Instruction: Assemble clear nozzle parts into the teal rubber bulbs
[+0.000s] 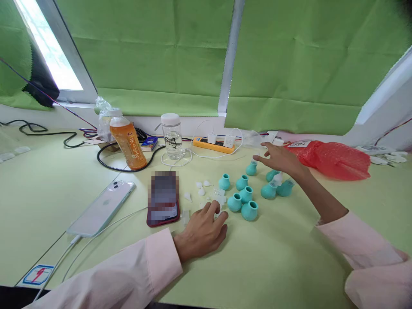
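Note:
My left hand [202, 229] rests on the pale green table [289, 249] with its fingers curled around small white plastic pieces [219, 198]. Several teal rubber bulb-shaped parts [242, 198] stand just right of it. My right hand [281, 159] reaches over the far teal parts [251, 168], fingers stretched out and apart, holding nothing that I can see. A few small white cone-shaped bits [200, 188] lie left of the teal group.
A red-cased phone [163, 198] and a white phone [103, 207] on a cable lie to the left. An orange drink bottle [128, 139], a clear jar [172, 135], a yellow power strip [215, 144] and a red plastic bag [331, 158] line the back.

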Demonstrator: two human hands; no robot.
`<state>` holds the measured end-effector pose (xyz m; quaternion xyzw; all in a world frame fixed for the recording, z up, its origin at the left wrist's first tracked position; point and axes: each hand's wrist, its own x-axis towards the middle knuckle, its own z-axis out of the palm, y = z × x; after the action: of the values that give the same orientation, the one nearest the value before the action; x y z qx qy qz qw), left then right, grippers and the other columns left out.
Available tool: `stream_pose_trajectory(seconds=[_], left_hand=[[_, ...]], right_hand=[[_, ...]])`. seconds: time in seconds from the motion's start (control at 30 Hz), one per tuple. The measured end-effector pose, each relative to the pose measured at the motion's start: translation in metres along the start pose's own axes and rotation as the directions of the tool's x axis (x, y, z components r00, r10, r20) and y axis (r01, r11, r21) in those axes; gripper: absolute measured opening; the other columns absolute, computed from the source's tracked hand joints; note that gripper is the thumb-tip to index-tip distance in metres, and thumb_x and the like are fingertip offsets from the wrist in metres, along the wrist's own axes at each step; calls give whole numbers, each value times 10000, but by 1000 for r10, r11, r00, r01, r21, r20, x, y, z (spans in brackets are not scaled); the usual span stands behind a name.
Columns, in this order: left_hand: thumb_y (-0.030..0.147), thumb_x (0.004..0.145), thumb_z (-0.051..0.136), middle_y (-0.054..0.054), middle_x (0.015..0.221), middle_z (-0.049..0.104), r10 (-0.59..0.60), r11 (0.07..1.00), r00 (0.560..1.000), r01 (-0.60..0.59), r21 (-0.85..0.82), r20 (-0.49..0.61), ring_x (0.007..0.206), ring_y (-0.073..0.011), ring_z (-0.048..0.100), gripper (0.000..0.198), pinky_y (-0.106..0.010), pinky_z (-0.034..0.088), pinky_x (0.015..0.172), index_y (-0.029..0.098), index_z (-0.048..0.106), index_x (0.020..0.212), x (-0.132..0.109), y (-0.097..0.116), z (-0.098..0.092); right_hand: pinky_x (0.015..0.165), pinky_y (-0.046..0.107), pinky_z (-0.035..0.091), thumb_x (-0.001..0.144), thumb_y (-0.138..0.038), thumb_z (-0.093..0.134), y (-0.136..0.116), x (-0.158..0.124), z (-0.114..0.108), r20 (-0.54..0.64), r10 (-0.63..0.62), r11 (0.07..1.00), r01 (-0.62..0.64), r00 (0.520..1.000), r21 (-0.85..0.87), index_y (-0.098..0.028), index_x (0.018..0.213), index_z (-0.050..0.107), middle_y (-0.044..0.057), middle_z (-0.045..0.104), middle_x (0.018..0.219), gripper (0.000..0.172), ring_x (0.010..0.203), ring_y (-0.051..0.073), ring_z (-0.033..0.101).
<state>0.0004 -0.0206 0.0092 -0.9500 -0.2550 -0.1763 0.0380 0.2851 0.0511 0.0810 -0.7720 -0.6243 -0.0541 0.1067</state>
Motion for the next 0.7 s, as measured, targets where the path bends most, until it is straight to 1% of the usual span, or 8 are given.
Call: stream_pose_trajectory(seconds=[0.17, 0.27, 0.3, 0.37, 0.43, 0.53, 0.63, 0.7], left_hand=[[246, 792, 364, -77, 872, 443, -7, 1000, 999, 6, -29, -35, 693, -179, 498, 158, -267, 431, 439, 162, 452, 893, -2, -2, -1], [274, 804, 358, -72, 876, 435, -21, 991, 991, 3, -132, -133, 665, -156, 484, 183, -280, 438, 496, 162, 429, 930, -4, -4, -2], [275, 801, 373, -71, 876, 432, -29, 984, 982, -5, -180, -186, 677, -155, 479, 183, -284, 439, 522, 162, 416, 938, -5, -5, -2], [258, 786, 421, -71, 888, 420, -48, 958, 946, -47, -282, -322, 745, -164, 465, 195, -293, 438, 585, 165, 386, 953, -6, -5, -4], [244, 766, 462, -80, 927, 398, -73, 925, 882, -115, -362, -465, 838, -184, 436, 255, -329, 427, 676, 172, 352, 985, -7, -6, -7], [333, 759, 480, -115, 1032, 361, -86, 871, 833, -204, -447, -547, 965, -227, 384, 400, -404, 376, 796, 176, 297, 1078, -8, -4, -11], [417, 788, 404, -124, 1031, 424, -12, 788, 923, -228, -572, -385, 951, -228, 422, 414, -380, 389, 782, 162, 313, 1101, -10, -2, -12], [392, 833, 314, -86, 885, 510, 36, 764, 972, -177, -621, -234, 803, -186, 487, 299, -315, 417, 689, 157, 387, 1003, -12, -1, -9]], right_hand=[[584, 304, 409, 762, -335, 425, -13, 9, 0, 5, -39, 999, 39, 999, 24, -179, 855, 565, 82, 645, 779, 228, 780, 236, 572], [580, 309, 407, 782, -355, 406, -24, -7, -20, -164, -22, 998, 32, 986, 57, -174, 837, 547, 80, 638, 716, 236, 749, 232, 574], [577, 303, 409, 767, -381, 439, -30, -17, -30, -307, -38, 991, 76, 951, 114, -174, 802, 547, 69, 632, 678, 237, 690, 215, 578], [564, 277, 411, 746, -413, 486, -44, -45, -50, -578, -107, 945, 264, 809, 195, -173, 706, 534, 49, 612, 629, 248, 569, 163, 561], [540, 249, 393, 715, -392, 549, -61, -78, -65, -664, -201, 895, 411, 720, 175, -189, 599, 512, 13, 580, 542, 237, 509, 130, 532], [453, 199, 354, 714, -322, 577, -88, -123, -66, -514, -437, 741, 619, 738, 260, -197, 566, 505, -33, 555, 493, 207, 450, 85, 493], [491, 194, 367, 752, -240, 542, -106, -146, -45, -374, -598, 548, 702, 709, 454, -181, 590, 517, -29, 538, 509, 174, 481, 76, 488], [492, 199, 364, 765, -227, 519, -112, -149, -31, -298, -601, 473, 630, 742, 616, -172, 587, 510, -25, 523, 507, 187, 480, 75, 469]])
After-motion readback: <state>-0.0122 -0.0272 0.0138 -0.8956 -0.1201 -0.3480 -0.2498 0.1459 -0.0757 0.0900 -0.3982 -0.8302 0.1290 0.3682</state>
